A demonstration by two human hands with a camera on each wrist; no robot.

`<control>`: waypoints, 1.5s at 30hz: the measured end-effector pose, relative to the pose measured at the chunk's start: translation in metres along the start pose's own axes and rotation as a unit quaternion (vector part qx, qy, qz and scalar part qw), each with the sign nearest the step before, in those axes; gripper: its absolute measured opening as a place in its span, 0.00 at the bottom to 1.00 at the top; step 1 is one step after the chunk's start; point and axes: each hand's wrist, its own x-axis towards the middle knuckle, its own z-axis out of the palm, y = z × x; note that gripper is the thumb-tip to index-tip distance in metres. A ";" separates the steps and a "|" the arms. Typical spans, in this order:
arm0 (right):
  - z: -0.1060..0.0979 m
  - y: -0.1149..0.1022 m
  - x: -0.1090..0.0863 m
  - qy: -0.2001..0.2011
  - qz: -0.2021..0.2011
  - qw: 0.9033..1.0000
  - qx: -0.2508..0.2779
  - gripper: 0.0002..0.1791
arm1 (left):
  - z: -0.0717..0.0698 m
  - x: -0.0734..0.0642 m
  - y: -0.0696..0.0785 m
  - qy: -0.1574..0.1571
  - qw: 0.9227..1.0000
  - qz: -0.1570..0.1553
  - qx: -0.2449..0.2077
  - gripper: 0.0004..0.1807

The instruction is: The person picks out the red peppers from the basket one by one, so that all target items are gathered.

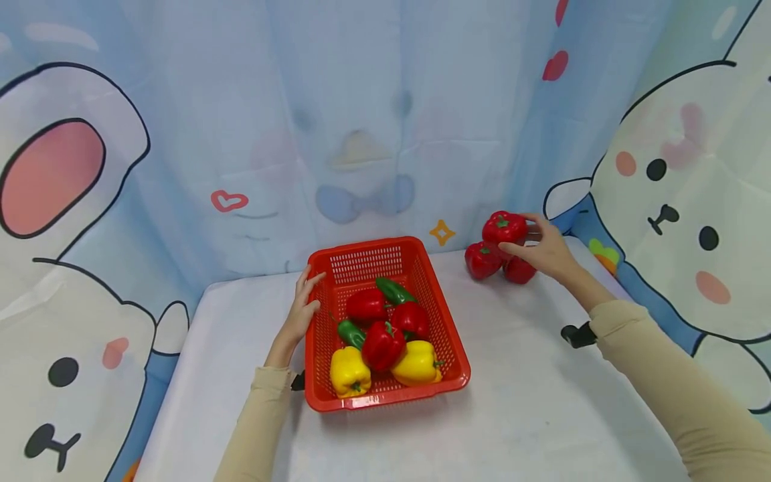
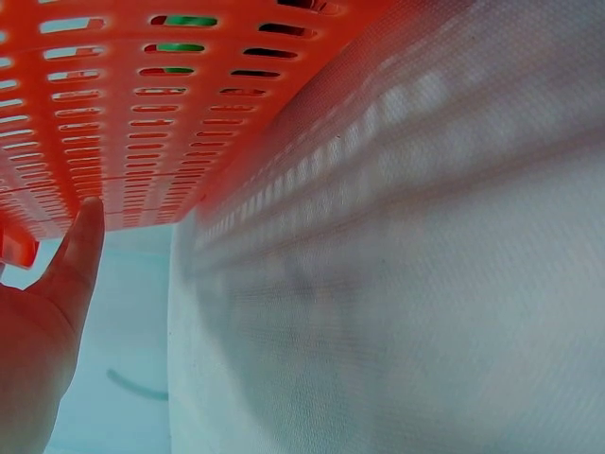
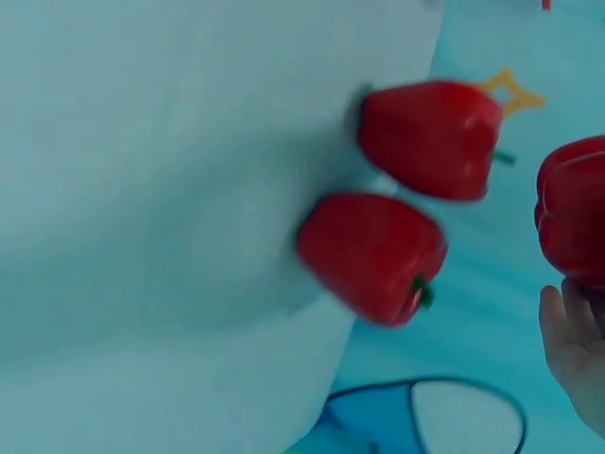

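So, the rectangular red plastic basket [image 1: 391, 396] has the left hand [image 1: 299, 313] at its rim, fingers apart. Right hand [image 1: 547, 251] pinches a glossy red bell pepper [image 1: 503, 226] above two others [image 1: 482, 262], likely the pick-up step. Next probably calls for a careful swing basketward.

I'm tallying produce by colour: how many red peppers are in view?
6. Three red peppers lie in the red basket; two peppers sit on the table to its right; the sixth pepper is in the right hand above those. More could hide under the pile.
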 end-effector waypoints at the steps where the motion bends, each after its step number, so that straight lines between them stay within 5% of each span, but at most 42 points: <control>1: -0.005 0.006 0.000 0.012 0.007 1.000 -0.001 0.52 | 0.000 0.000 0.000 0.001 1.000 0.000 0.000 0.36; 13: -0.038 0.081 -0.013 0.082 0.130 0.988 0.033 0.53 | -0.001 -0.001 -0.003 0.001 1.000 -0.003 -0.001 0.36; 30: -0.017 0.131 -0.015 0.098 0.217 0.970 0.047 0.56 | 0.000 0.001 -0.001 0.002 1.000 0.004 -0.002 0.36; 38: -0.002 0.224 0.012 0.115 0.192 0.974 0.038 0.66 | 0.001 0.001 -0.001 0.000 1.000 0.005 0.003 0.36; 45: -0.004 0.223 0.011 0.100 0.198 0.974 0.053 0.69 | 0.000 0.001 -0.001 -0.001 1.000 0.005 0.012 0.36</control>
